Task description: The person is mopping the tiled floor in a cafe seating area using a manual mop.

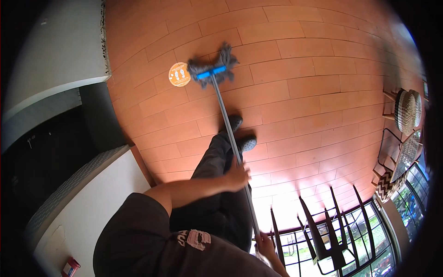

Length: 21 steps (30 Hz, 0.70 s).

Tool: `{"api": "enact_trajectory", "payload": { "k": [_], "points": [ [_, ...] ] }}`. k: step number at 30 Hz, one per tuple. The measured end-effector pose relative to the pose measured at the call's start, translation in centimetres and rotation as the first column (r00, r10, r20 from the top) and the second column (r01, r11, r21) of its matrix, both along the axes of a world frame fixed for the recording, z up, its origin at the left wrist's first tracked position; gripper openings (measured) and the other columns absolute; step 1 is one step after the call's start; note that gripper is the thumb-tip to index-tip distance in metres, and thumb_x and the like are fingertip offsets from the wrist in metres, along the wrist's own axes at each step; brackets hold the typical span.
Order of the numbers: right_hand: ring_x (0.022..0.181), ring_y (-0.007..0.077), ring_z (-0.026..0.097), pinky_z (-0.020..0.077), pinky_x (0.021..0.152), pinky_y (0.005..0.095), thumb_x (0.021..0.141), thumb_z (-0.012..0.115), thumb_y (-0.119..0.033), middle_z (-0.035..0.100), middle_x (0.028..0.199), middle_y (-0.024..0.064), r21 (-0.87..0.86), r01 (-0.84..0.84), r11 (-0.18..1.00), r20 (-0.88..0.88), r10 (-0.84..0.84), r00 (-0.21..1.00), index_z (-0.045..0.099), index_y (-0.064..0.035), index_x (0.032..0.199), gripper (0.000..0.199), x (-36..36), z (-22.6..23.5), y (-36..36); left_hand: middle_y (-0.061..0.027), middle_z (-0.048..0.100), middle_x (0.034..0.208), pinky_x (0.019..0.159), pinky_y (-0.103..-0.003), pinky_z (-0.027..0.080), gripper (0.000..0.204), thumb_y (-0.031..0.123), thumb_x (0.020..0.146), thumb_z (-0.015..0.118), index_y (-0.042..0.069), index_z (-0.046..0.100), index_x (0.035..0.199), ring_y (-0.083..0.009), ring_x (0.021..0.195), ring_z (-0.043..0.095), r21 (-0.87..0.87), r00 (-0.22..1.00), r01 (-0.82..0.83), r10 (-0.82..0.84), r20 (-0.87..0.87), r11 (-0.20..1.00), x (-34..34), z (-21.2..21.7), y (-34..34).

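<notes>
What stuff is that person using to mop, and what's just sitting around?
Being used:
mop pole, gripped by left hand and right hand
gray mop head
blue clamp on it
tiled floor underneath

Just around:
round orange floor sticker
woven chairs
dark-legged furniture
small red object, too unclear to name

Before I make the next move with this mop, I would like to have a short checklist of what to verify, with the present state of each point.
1. Left hand around the mop handle, partway along it: ok.
2. Right hand on the handle, nearer its upper end: ok.
3. Grey mop head apart from the grey shoes: ok.
4. Woven chairs well apart from the mop head: ok.
5. Round orange sticker free of the strands: cannot tell; they lie right at its edge.
6. Tiled floor dry underfoot: cannot tell; there is strong glare near the windows.
</notes>
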State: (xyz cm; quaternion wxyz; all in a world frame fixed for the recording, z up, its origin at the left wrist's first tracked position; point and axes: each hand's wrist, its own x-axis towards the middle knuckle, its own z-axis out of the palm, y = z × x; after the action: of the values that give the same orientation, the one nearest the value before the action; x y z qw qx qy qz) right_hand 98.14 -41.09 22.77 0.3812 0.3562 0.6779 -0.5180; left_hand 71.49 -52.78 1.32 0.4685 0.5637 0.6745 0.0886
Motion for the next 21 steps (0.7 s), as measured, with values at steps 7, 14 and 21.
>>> {"api": "enact_trajectory", "payload": {
  "k": [7,14,21],
  "points": [
    [0.070,0.0115,0.057,0.0452,0.055,0.0320,0.095,0.054,-0.025,0.060,0.078,0.0093,0.078,0.243,0.967,0.417,-0.253,0.873,0.061,-0.0038,0.113,0.029,3.4,9.2,-0.6,-0.0112,0.057,0.105,0.090,-0.087,0.014,0.024,0.021,0.091,0.047,0.012,0.067,0.102,-0.0383,0.114,0.048,-0.029,0.938,0.166,-0.149,0.314,0.986,5.3,5.9,0.7],
    [0.058,0.0136,0.058,0.0467,0.055,0.0307,0.098,0.052,-0.028,0.060,0.063,0.0094,-0.073,0.308,0.949,0.309,-0.272,0.911,0.062,-0.0047,0.113,0.029,-10.1,-2.6,-1.7,-0.0111,0.059,0.082,0.094,-0.080,0.022,0.007,0.012,0.073,0.062,0.012,0.068,0.077,-0.0312,0.094,0.055,0.037,0.987,0.009,-0.003,-0.163,0.999,-9.1,-1.3,-1.2],
    [0.062,0.0138,0.059,0.0466,0.056,0.0304,0.096,0.057,-0.029,0.064,0.071,0.0134,-0.043,0.334,0.942,0.141,-0.326,0.935,0.057,0.0036,0.123,0.042,-13.1,-6.9,-4.0,-0.0072,0.062,0.085,0.095,-0.075,0.027,0.010,0.014,0.077,0.061,0.014,0.070,0.078,-0.0281,0.096,0.056,0.053,0.947,0.025,-0.007,-0.321,0.998,-13.1,-4.6,-2.0]
  ]
}}
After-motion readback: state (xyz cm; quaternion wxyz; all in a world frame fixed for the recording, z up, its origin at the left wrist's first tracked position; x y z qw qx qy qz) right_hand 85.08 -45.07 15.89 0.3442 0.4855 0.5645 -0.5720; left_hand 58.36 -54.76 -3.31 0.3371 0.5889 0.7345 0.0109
